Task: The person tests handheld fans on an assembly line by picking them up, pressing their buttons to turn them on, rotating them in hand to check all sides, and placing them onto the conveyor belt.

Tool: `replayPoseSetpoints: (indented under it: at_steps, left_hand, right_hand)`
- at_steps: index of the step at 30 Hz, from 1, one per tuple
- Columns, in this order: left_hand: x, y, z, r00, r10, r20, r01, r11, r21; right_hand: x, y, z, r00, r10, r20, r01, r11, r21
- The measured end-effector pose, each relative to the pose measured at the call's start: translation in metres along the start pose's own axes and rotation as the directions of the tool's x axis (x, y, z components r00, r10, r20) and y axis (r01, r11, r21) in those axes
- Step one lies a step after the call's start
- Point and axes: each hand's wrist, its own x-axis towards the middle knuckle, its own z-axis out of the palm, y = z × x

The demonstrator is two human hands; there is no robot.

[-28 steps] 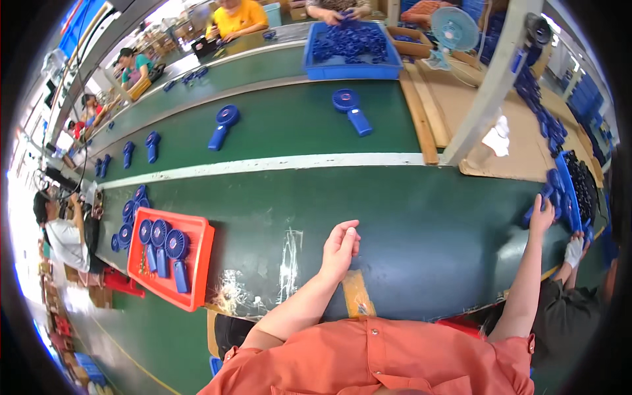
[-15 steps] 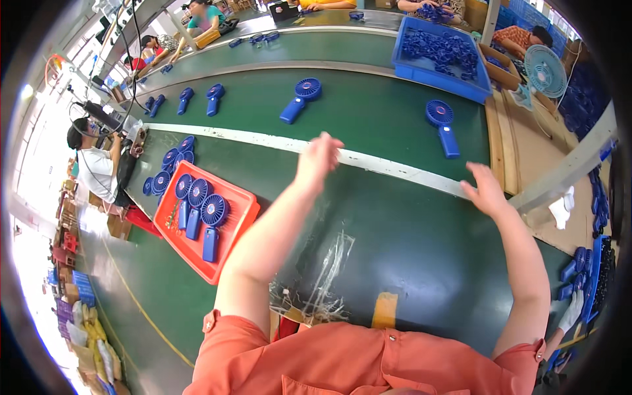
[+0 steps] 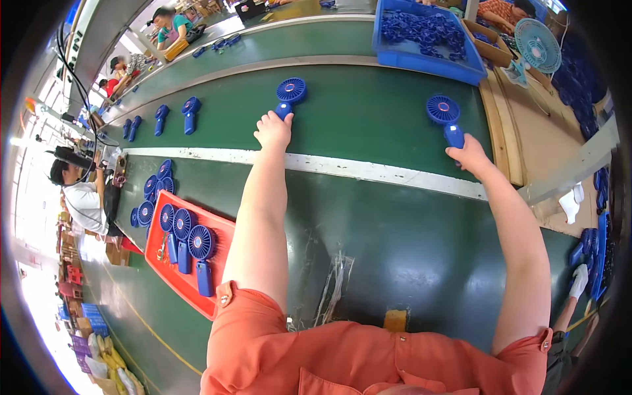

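Both my arms stretch forward over the green belt. My left hand (image 3: 273, 131) closes round the lower handle of a blue handheld fan (image 3: 291, 90), whose round grille points away from me. Farther right, my right hand (image 3: 471, 157) has its fingers about the handle end of a second blue handheld fan (image 3: 443, 110). Each hand covers part of the handle it grips. Both fans still lie on the belt. Left of my left arm, an orange-red tray (image 3: 172, 288) holds several blue fans (image 3: 201, 243).
More fans (image 3: 190, 116) lie along the belt to the left, others (image 3: 145, 212) beside the tray. A white strip (image 3: 368, 170) divides belt from worktable. At back right stand a blue bin (image 3: 428, 65) of blue parts and a teal desk fan (image 3: 538, 45). Co-workers sit around.
Both my hands have gone from hovering empty to gripping a fan each. The left reached forward and left, the right slightly forward. The whole view has shifted a little.
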Motion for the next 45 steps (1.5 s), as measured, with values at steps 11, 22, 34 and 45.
replayPoseSetpoints:
  at_steps: [11, 22, 34, 45]
  left_hand:
    - [-0.069, 0.020, -0.083, 0.826, 0.049, 0.562, 0.188, 0.915, -0.357]
    - [-0.338, 0.060, -0.174, 0.713, 0.583, 0.388, 0.410, 0.102, -0.906]
    - [-0.411, 0.102, -0.137, 0.618, 0.584, 0.526, 0.704, -0.115, -0.700]
    - [-0.405, 0.090, -0.124, 0.629, 0.595, 0.500, 0.703, -0.162, -0.693]
  right_hand:
    - [-0.241, 0.030, -0.026, 0.972, -0.221, 0.081, 0.061, 0.568, 0.820]
    - [-0.311, 0.003, 0.025, 0.996, -0.057, 0.065, -0.048, 0.261, 0.964]
    - [-0.307, 0.041, 0.070, 0.990, -0.129, 0.058, -0.009, 0.352, 0.936]
    - [-0.306, 0.045, 0.070, 0.983, -0.174, 0.056, 0.016, 0.388, 0.922]
